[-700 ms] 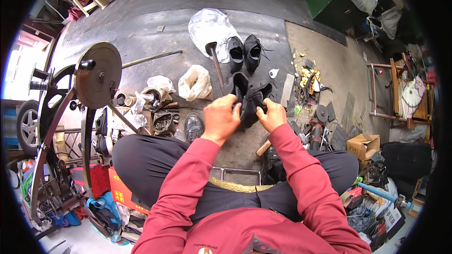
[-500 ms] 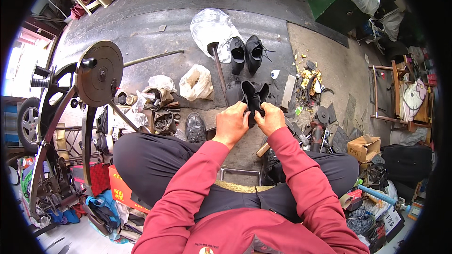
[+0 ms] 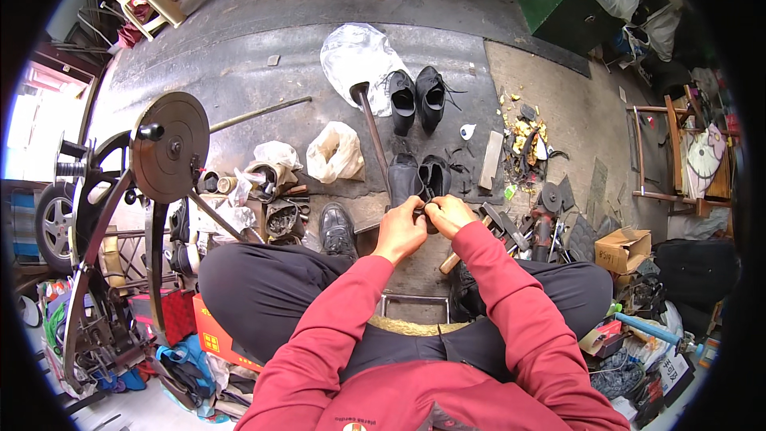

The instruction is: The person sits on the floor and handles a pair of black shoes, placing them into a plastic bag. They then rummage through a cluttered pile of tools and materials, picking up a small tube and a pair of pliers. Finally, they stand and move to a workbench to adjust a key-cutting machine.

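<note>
Between my knees, a pair of dark shoes stands close together, the left shoe [image 3: 404, 176] and the right shoe [image 3: 435, 174], openings facing up. My left hand [image 3: 401, 229] is closed, its thumb and fingers pinched on the near part of the shoes. Beside it, my right hand [image 3: 450, 215] is also closed on the right shoe, fingertips almost meeting the left hand's. My fingers hide the near ends of the shoes, and any laces there are too small to make out. Farther off stands another pair of black lace-up shoes [image 3: 431, 99], toes away from their openings unclear.
A black hand-cranked machine [image 3: 169, 148] rises at left. A metal rod [image 3: 372, 128] lies by a clear plastic bag [image 3: 359, 56]. A white bag [image 3: 334, 152], a hammer [image 3: 449, 262], a grey bar [image 3: 491, 160] and a scrap pile [image 3: 527, 140] surround the work spot.
The shoes have tipped down and away from me, showing more of their tops. Both hands have drawn closer together and slightly nearer to me. The view has shifted a little.
</note>
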Demonstrator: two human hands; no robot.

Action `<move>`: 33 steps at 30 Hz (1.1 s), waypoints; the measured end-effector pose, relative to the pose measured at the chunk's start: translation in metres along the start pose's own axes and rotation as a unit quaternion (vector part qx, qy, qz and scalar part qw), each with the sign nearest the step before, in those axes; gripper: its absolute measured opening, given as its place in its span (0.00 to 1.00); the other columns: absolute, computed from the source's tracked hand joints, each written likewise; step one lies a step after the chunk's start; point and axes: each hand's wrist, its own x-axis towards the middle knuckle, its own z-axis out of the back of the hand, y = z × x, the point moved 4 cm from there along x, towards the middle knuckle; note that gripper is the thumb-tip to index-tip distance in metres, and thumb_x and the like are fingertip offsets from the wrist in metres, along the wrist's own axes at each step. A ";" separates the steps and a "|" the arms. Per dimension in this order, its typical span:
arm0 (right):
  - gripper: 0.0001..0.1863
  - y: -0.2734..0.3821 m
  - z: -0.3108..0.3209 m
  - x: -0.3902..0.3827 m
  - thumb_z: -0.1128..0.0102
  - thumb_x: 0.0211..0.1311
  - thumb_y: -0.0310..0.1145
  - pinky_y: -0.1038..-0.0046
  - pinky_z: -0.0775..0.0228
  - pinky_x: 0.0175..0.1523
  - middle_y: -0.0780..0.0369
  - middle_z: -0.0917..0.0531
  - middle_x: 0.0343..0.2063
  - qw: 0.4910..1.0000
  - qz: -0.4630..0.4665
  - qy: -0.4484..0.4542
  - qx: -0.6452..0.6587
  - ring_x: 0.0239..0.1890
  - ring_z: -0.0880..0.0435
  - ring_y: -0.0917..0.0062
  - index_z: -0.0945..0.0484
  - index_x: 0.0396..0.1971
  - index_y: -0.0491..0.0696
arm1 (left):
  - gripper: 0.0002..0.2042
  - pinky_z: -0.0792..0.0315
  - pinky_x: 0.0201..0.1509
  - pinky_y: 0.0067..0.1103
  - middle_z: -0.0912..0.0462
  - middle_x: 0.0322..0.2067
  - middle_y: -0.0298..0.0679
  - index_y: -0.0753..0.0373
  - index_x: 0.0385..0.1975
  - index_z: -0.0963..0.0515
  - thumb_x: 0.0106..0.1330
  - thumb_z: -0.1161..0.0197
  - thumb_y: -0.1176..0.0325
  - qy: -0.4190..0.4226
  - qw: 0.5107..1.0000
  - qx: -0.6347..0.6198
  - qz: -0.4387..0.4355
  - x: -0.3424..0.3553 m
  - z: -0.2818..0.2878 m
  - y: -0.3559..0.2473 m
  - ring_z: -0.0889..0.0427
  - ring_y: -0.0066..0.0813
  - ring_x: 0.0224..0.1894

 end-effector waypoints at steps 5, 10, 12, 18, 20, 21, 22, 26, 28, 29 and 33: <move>0.27 -0.013 -0.011 0.012 0.47 0.64 0.49 0.64 0.22 0.43 0.53 0.12 0.36 0.987 -0.047 0.063 0.143 0.38 0.13 0.65 0.15 0.44 0.39 | 0.15 0.23 0.42 0.24 0.16 0.45 0.38 0.62 0.48 0.24 0.61 0.48 0.77 0.055 0.960 -0.261 0.085 0.012 0.006 0.014 0.19 0.27 0.44; 0.33 -0.022 -0.016 0.017 0.39 0.64 0.58 0.67 0.20 0.36 0.56 0.14 0.37 0.968 -0.075 0.120 0.206 0.35 0.14 0.70 0.16 0.47 0.38 | 0.13 0.22 0.40 0.23 0.18 0.46 0.38 0.59 0.50 0.26 0.67 0.50 0.71 0.100 0.918 -0.355 0.148 0.024 0.014 0.023 0.19 0.25 0.45; 0.34 -0.021 -0.014 0.019 0.36 0.62 0.60 0.69 0.23 0.33 0.57 0.14 0.28 0.987 -0.051 0.059 0.139 0.27 0.16 0.73 0.14 0.38 0.36 | 0.12 0.21 0.36 0.23 0.16 0.43 0.39 0.58 0.49 0.26 0.71 0.50 0.66 0.103 0.904 -0.375 0.174 0.034 0.014 0.035 0.16 0.28 0.44; 0.29 -0.028 -0.018 0.023 0.34 0.63 0.53 0.68 0.26 0.30 0.59 0.18 0.18 0.993 -0.047 -0.057 0.093 0.20 0.19 0.76 0.16 0.26 0.35 | 0.14 0.21 0.44 0.31 0.14 0.37 0.45 0.64 0.50 0.24 0.65 0.39 0.68 -0.155 0.948 -0.176 0.214 0.089 0.014 0.099 0.13 0.40 0.40; 0.27 -0.029 -0.020 0.021 0.35 0.63 0.50 0.65 0.28 0.32 0.56 0.19 0.18 0.989 -0.028 -0.069 0.132 0.22 0.19 0.72 0.17 0.24 0.36 | 0.19 0.24 0.52 0.32 0.15 0.43 0.49 0.64 0.54 0.26 0.63 0.36 0.67 -0.238 0.934 -0.178 0.200 0.110 0.010 0.117 0.15 0.44 0.47; 0.27 -0.031 -0.021 0.020 0.36 0.62 0.51 0.62 0.28 0.35 0.52 0.19 0.19 0.988 -0.032 -0.067 0.136 0.23 0.18 0.65 0.18 0.23 0.36 | 0.22 0.26 0.56 0.32 0.16 0.45 0.51 0.64 0.56 0.26 0.61 0.35 0.67 -0.265 0.920 -0.187 0.220 0.120 0.007 0.127 0.16 0.46 0.50; 0.28 -0.033 -0.023 0.019 0.37 0.61 0.52 0.60 0.28 0.37 0.47 0.18 0.20 0.987 -0.052 -0.063 0.137 0.25 0.17 0.59 0.18 0.22 0.37 | 0.27 0.31 0.64 0.31 0.22 0.56 0.54 0.68 0.62 0.30 0.62 0.35 0.68 -0.242 0.915 -0.218 0.239 0.131 0.003 0.137 0.23 0.40 0.59; 0.26 -0.033 -0.023 0.015 0.37 0.63 0.48 0.59 0.31 0.35 0.47 0.21 0.18 0.988 -0.027 -0.089 0.125 0.22 0.20 0.58 0.20 0.21 0.36 | 0.27 0.30 0.60 0.29 0.21 0.52 0.48 0.69 0.62 0.30 0.68 0.36 0.60 -0.189 0.900 -0.292 0.261 0.167 -0.015 0.156 0.21 0.38 0.54; 0.24 -0.034 -0.023 0.014 0.37 0.62 0.46 0.57 0.32 0.37 0.45 0.21 0.21 0.988 -0.022 -0.102 0.118 0.27 0.20 0.53 0.21 0.22 0.36 | 0.18 0.26 0.46 0.24 0.22 0.39 0.38 0.66 0.53 0.25 0.69 0.36 0.61 -0.130 0.845 -0.440 0.276 0.175 -0.022 0.160 0.22 0.27 0.38; 0.24 -0.032 -0.022 0.013 0.36 0.62 0.46 0.56 0.33 0.37 0.44 0.22 0.21 0.988 0.000 -0.119 0.100 0.27 0.21 0.52 0.21 0.21 0.36 | 0.16 0.28 0.42 0.22 0.24 0.36 0.36 0.65 0.50 0.25 0.69 0.36 0.62 -0.139 0.839 -0.450 0.273 0.177 -0.022 0.159 0.24 0.24 0.35; 0.23 -0.030 -0.020 0.001 0.34 0.61 0.41 0.55 0.36 0.35 0.44 0.26 0.21 0.985 0.014 -0.154 0.074 0.25 0.25 0.52 0.25 0.19 0.35 | 0.11 0.31 0.34 0.18 0.27 0.28 0.31 0.64 0.42 0.25 0.70 0.36 0.64 -0.203 0.816 -0.467 0.273 0.172 -0.024 0.147 0.30 0.18 0.28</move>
